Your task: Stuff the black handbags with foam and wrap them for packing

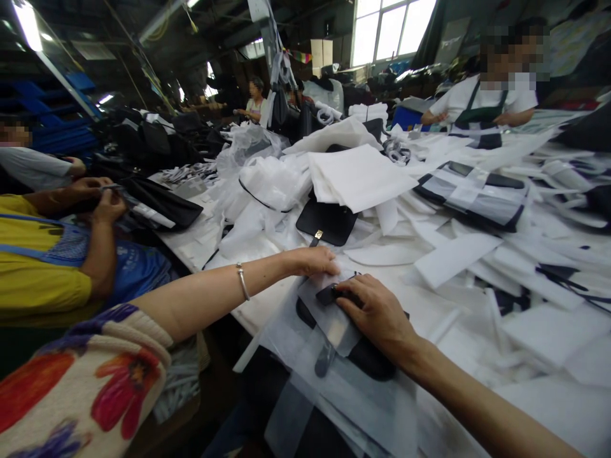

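Note:
A black bag [370, 359] lies in front of me, partly covered by a thin translucent wrapping sheet [337, 327]. My left hand [317, 261], arm stretched across from the left, has its fingers closed on the sheet's far edge. My right hand [375, 312] rests over the bag, thumb and fingers closed around a small black strap tab [327, 294]. Its fingers hide part of the tab. Under the sheet, a dark strap end [324, 360] shows through. Just beyond my left hand lies a black flap with a gold clasp [318, 235].
White foam sheets [358, 175] and loose padding strips [458, 257] cover much of the table. A wrapped black bag [472, 191] lies at right. At left, a co-worker in a yellow shirt [42, 273] handles a black item; another co-worker [496, 105] works across the table.

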Motion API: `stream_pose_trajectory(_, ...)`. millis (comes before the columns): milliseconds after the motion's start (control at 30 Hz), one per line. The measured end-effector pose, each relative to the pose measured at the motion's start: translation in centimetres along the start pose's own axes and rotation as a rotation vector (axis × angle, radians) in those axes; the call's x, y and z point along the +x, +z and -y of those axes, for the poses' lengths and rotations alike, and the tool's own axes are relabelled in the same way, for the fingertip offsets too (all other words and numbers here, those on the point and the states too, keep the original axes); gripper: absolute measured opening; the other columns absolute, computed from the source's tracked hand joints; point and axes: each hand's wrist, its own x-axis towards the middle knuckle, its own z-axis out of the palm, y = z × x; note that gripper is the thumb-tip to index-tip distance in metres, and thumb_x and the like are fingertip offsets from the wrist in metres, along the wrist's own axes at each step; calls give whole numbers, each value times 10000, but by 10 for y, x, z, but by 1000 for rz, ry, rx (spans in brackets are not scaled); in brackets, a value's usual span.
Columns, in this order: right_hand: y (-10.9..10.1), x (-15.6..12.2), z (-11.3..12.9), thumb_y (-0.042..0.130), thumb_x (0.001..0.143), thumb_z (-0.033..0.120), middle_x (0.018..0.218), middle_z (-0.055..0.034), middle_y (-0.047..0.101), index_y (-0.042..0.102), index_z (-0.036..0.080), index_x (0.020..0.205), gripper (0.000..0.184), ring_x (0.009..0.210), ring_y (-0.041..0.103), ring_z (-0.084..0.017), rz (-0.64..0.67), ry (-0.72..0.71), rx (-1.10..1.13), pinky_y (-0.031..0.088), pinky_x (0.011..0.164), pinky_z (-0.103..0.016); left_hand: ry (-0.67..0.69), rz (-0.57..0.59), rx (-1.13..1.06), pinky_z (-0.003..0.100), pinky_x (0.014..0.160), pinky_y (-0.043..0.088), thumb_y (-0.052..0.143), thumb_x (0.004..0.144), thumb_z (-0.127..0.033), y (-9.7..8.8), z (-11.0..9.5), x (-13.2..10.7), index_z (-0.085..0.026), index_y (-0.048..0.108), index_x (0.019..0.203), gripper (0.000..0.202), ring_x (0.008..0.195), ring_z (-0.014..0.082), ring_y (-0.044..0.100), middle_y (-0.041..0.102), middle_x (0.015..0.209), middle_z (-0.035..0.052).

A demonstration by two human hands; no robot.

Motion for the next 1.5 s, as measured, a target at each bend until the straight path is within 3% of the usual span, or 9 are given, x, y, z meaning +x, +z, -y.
stream_pose_trajectory(267, -6, 3, 0, 601, 907, 172, 967, -60, 712, 725, 209, 968, 143, 941, 595, -247, 163, -98, -127, 472, 873, -406, 124, -147, 194, 213, 547, 382, 639, 641, -186, 3, -4, 12, -183, 589, 798, 164, 578, 137, 539, 534, 565, -55)
stream_pose_trajectory(500, -10, 6, -6, 559, 926, 191, 931, -60, 712, 727, 228, 931, 172, 898, 609, -216, 200, -137, -61, 475, 863, -374, 80, -91, 199, 216, 500, 394, 695, 681, -477, -6, 25, -38, -176, 567, 845, 366, 594, 154, 602, 606, 668, -29)
stream_pose_trajectory(733, -30, 30, -15, 644, 861, 226, 956, -40, 705, 707, 250, 969, 127, 903, 642, -214, 184, -112, -30, 517, 810, -342, 110, -418, 552, 257, 560, 320, 658, 733, -403, 25, 33, -59, -217, 620, 833, 215, 737, 209, 623, 654, 751, 6)
stream_pose_trajectory(833, -31, 51, -19, 749, 753, 181, 1334, -95, 586, 587, 243, 1269, 544, 1202, 548, -283, 130, -203, -162, 455, 997, -447, 98, -454, 595, 270, 577, 340, 630, 764, -425, 33, 32, -59, -220, 610, 886, 240, 770, 244, 639, 676, 802, 36)
stream_pose_trajectory(967, -24, 74, -26, 817, 634, 141, 1539, -120, 370, 445, 259, 1433, 889, 1409, 338, -333, 332, -260, -256, 307, 1119, -537, 97, -475, 597, 286, 600, 361, 565, 822, -401, 36, 32, -62, -218, 583, 866, 189, 784, 249, 643, 676, 823, 47)
stream_pose_trajectory(1133, -26, 89, -23, 806, 649, 171, 1129, -74, 697, 668, 231, 1158, 531, 1110, 606, -287, 552, -292, -217, 417, 984, -419, 161, -484, 569, 295, 673, 412, 655, 788, -453, 47, 32, -65, -231, 550, 946, 292, 880, 244, 636, 670, 936, 33)
stream_pose_trajectory(1267, -32, 82, -19, 693, 754, 94, 776, -8, 673, 679, 215, 842, 151, 792, 602, -191, 533, -373, -205, 408, 749, -297, 301, -513, 643, 287, 733, 437, 572, 864, -249, 61, 39, -65, -234, 541, 981, 122, 914, 196, 605, 641, 1004, 16)
stream_pose_trajectory(1400, -36, 60, -25, 550, 900, 111, 763, -28, 613, 614, 194, 791, 151, 740, 536, -175, 470, -519, -310, 361, 730, -309, 477, -514, 900, 319, 766, 426, 391, 951, -159, 70, 52, -68, -181, 575, 974, 187, 907, 207, 581, 634, 973, 64)
stream_pose_trajectory(1500, -41, 46, -28, 499, 925, 101, 823, -40, 616, 626, 193, 841, 178, 769, 536, -175, 523, -495, -267, 381, 716, -297, 485, -434, 866, 325, 784, 418, 412, 982, -312, 67, 55, -73, -185, 598, 933, 230, 894, 216, 590, 651, 947, 66)
